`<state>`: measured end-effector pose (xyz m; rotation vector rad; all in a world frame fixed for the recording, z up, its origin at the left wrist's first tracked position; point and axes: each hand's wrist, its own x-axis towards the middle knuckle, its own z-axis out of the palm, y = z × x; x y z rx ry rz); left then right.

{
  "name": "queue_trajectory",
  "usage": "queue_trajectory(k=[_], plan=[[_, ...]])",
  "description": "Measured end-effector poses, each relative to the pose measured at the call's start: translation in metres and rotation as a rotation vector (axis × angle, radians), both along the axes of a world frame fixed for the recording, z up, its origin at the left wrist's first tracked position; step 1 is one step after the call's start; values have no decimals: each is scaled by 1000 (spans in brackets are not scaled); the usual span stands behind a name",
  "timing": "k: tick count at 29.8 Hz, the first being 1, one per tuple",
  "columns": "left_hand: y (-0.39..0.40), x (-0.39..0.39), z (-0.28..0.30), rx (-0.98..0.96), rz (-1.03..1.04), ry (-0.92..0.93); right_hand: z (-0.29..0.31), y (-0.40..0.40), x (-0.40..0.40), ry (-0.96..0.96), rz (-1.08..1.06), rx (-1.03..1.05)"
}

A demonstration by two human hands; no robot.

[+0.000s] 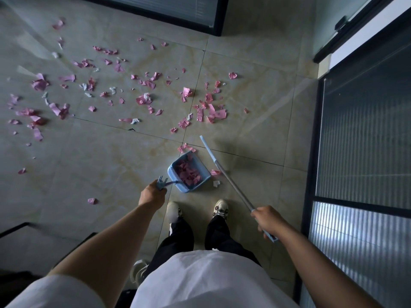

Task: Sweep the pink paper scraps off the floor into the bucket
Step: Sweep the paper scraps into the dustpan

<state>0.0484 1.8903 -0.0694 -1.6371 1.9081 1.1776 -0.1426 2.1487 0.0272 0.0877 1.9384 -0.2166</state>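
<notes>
Pink paper scraps (142,100) lie scattered over the tiled floor ahead, mixed with a few white bits. A blue dustpan (201,174) sits on the floor just in front of my feet, with several pink scraps inside it. My left hand (152,193) is shut on the dustpan's upright handle. My right hand (268,220) is shut on a long broom handle (224,174), which slants forward and left past the dustpan's right side. The broom's head is hard to make out. A small clump of scraps (186,148) lies at the dustpan's mouth. No bucket is in view.
Glass partitions with dark frames (364,152) run along the right side and another stands at the top (178,10). Dark furniture edges (26,230) sit at lower left. A lone pink scrap (92,200) lies left of my feet. My shoes (196,211) are just behind the dustpan.
</notes>
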Motion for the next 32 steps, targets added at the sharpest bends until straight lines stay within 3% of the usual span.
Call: queue_trajectory(k=[5, 9, 22, 32], plan=[[1, 18, 4, -21, 1, -5, -17, 5, -4, 62, 9, 64], [-1, 31, 5, -27, -40, -33, -19, -3, 11, -1, 39, 114], [8, 21, 2, -13, -160, -72, 4, -37, 59, -148, -324, -53], [6, 38, 3, -17, -42, -27, 1, -23, 32, 27, -216, -89]])
